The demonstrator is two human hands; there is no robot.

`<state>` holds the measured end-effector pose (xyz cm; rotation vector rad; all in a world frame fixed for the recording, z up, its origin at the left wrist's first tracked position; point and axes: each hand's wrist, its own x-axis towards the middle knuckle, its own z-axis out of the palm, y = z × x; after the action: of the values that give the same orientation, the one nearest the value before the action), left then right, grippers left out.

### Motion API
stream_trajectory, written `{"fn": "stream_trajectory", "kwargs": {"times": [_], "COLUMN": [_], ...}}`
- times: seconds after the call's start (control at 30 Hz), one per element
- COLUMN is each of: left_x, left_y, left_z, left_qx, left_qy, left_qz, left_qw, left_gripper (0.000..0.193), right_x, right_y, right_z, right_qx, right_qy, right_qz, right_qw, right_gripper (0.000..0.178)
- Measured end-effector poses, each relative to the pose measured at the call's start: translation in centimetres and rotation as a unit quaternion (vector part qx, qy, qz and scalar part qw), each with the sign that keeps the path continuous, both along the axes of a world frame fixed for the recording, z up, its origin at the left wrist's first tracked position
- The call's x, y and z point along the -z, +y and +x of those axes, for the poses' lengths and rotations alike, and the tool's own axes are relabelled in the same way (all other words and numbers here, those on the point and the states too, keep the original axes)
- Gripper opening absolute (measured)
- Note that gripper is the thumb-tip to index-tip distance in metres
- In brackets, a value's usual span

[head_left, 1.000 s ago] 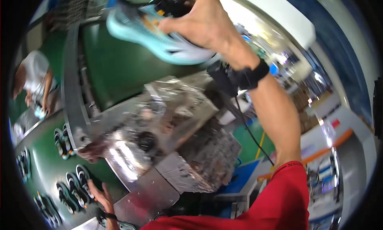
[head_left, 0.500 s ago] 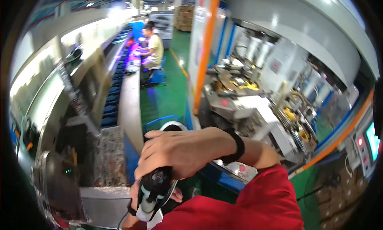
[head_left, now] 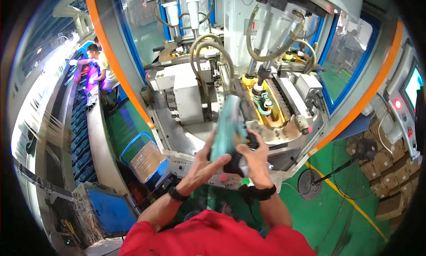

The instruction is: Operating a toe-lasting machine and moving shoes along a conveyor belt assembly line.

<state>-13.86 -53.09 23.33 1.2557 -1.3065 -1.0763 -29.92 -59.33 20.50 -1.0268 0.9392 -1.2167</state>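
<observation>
Both my hands grip a teal and black shoe (head_left: 227, 127), blurred by motion, in front of the machine. My left hand (head_left: 205, 163) wraps its left side, thumb lying across the near end. On the opposite side my right hand (head_left: 257, 160) closes round the dark part, with some fingers hidden behind it. Just beyond and to the right, another shoe (head_left: 265, 104), teal, white and black, sits in a yellow-lined mould (head_left: 278, 116) under a vertical press rod (head_left: 264, 71).
An orange-edged machine frame (head_left: 116, 74) surrounds the work bay. To the left runs a conveyor (head_left: 95, 136) with dark items, where a person in yellow (head_left: 105, 69) works. A blue cart (head_left: 144, 156) stands left of me; a floor fan (head_left: 361, 151) and control panel (head_left: 410, 96) are right.
My view has swung right, from the conveyor side to face the machine. My hands, crossed over a shoe before, now hold a shoe from its two sides, held out toward the moulds.
</observation>
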Motion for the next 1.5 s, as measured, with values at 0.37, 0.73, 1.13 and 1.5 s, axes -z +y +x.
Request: {"fn": "stream_trajectory", "kwargs": {"times": [0.37,0.73,1.13,1.5], "left_x": [14.0,13.9,-3.1,0.3], "left_y": [-32.6,-38.3,-4.9,13.5], "left_z": [-3.8,1.0,15.3,18.6], "left_qx": [-0.112,-0.129,-0.129,-0.428], "left_qy": [-0.161,0.048,0.303,0.074], "left_qz": [0.125,0.149,0.23,0.106], "left_qw": [0.972,0.979,0.916,0.894], "left_gripper": [0.068,0.039,0.047,0.033], "right_x": [0.2,-6.9,-0.5,6.8], "right_y": [-2.9,-13.3,-38.5,-33.8], "right_z": [-13.1,-14.8,8.1,12.9], "right_qx": [0.348,0.333,-0.044,0.085], "right_qy": [0.051,0.296,0.639,0.663], "right_qz": [-0.002,-0.072,0.045,-0.127], "right_qw": [0.936,0.892,0.767,0.733], "right_gripper": [0.054,0.05,0.056,0.079]}}
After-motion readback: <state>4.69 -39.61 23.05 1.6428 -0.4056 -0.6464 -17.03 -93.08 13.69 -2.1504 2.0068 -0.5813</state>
